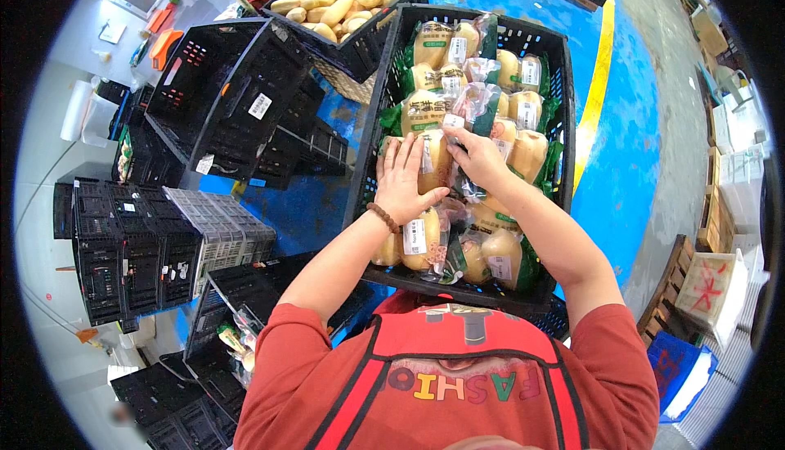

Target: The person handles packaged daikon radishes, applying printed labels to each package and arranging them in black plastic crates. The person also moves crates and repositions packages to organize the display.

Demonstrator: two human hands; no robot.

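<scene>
In front of me a black plastic crate [562,82] holds several clear and green plastic bags of pale lotus root with white labels. My left hand [404,182] lies flat on one bag of lotus root [434,164], fingers stretched out and thumb apart, a brown bead bracelet on its wrist. Close beside it, my right hand [478,158] has its fingers bent and closed at the gathered plastic at the edge of the same bag. Its fingertips partly hide what they pinch. Below the hands lies another labelled bag of lotus root [419,239].
Beyond the crate, to the left, a black crate of loose lotus root [335,4] stands on a woven base. Empty black crates [221,98] lean at the left, with stacked folded crates [123,245] nearer. A yellow line [595,90] crosses the blue floor. White foam boxes [711,294] and pallets line the right.
</scene>
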